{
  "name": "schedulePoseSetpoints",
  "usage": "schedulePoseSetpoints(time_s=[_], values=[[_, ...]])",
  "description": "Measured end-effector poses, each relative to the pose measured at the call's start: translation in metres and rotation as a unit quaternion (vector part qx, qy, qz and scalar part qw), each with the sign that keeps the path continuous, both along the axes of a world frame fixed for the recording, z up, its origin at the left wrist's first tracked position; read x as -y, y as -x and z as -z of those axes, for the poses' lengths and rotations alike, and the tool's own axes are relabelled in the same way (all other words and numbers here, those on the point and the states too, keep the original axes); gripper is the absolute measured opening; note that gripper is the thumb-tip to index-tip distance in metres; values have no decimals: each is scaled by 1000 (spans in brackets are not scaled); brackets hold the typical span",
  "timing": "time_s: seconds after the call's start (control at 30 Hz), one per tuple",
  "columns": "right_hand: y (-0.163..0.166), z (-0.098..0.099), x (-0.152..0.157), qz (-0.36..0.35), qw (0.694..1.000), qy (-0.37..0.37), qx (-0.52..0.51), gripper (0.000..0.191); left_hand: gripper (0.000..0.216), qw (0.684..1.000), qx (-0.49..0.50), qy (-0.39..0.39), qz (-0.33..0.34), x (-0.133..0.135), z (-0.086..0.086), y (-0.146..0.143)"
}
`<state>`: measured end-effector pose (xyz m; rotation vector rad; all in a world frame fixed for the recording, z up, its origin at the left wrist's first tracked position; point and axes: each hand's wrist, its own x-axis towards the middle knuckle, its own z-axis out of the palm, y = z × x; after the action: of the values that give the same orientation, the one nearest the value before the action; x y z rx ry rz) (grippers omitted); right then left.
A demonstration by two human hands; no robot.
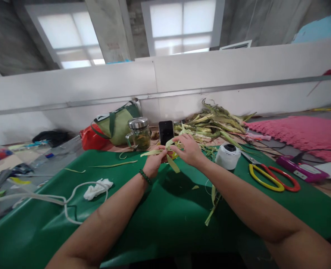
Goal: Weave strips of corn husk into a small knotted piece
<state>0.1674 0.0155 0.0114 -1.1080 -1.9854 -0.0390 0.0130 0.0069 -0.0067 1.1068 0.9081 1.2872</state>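
Note:
Strips of pale green corn husk (pixel 173 164) are held up between my two hands above the green mat. My left hand (pixel 155 161), with a dark beaded bracelet at its wrist, pinches the strips from the left, and one end sticks out leftward past the fingers. From the right, my right hand (pixel 190 149) has its thumb and fingers closed on the upper part of the same husk. A strip end hangs below the hands. Just behind them a black phone (pixel 166 131) stands upright. The exact fold between the fingertips is too small to make out.
Right of my hands stand a white thread spool (pixel 228 157) and scissors (pixel 268 177) with red and yellow handles. Behind lies a husk pile (pixel 215 119). A lidded glass mug (pixel 139 134), green bag (pixel 117 123), crumpled white tissue (pixel 98 189) and white cord (pixel 66 201) are to the left.

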Motion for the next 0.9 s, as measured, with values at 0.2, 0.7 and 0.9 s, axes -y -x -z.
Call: schedulePoseSetpoints(time_s=[0.2,0.7,0.9], values=[[-4,4,-10,-5,996,89,12,23,36,1000,8,-19,-2,2,0,-1],[-3,3,-8,-159,977,127,-57,32,33,997,1,-52,50,2,7,-3],[-10,-4,-12,-208,915,223,-265,29,39,970,69,-22,231,-2,2,16]])
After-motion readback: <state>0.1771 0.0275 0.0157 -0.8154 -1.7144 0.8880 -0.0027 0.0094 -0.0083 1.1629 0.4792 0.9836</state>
